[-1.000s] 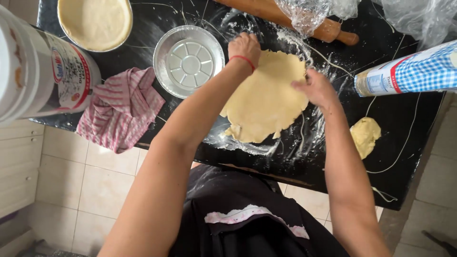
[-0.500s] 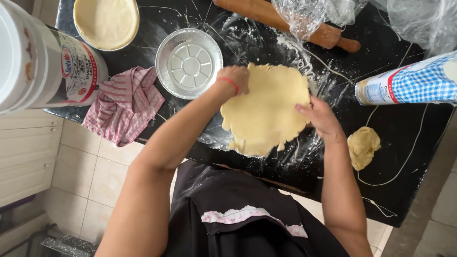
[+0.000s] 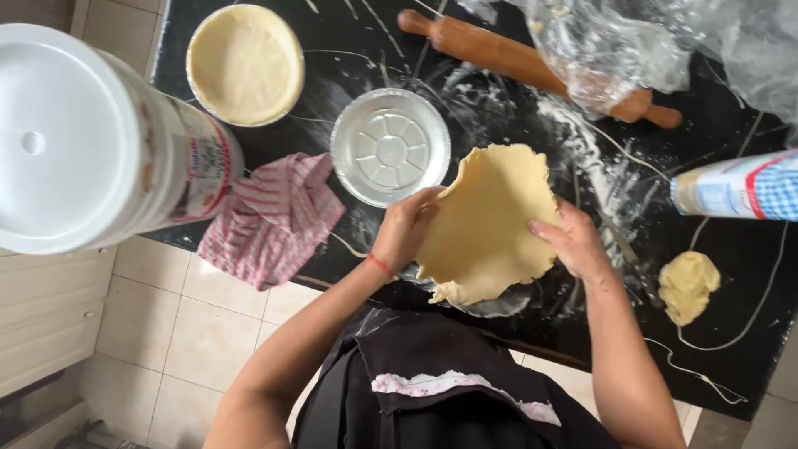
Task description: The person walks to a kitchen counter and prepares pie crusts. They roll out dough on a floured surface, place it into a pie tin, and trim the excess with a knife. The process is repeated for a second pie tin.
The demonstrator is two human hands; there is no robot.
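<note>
A rolled-out sheet of pale dough (image 3: 490, 220) is lifted off the floured black counter (image 3: 532, 100), held between both hands. My left hand (image 3: 405, 229) grips its left edge, with a red band at the wrist. My right hand (image 3: 575, 243) holds the right edge, fingers spread under and over it. An empty foil pie tin (image 3: 390, 147) stands just beyond my left hand. A second tin lined with dough (image 3: 245, 64) sits at the far left of the counter.
A wooden rolling pin (image 3: 507, 56) lies at the back, partly under a clear plastic bag (image 3: 611, 50). A striped pink cloth (image 3: 274, 218) hangs over the counter edge. A big white tub (image 3: 91, 141) is at left, a blue-checked package (image 3: 740, 187) at right, a dough lump (image 3: 687, 285) near it.
Both hands have raised the dough sheet off the counter and drawn it nearer to me. My left hand moved from the far edge round to the left edge.
</note>
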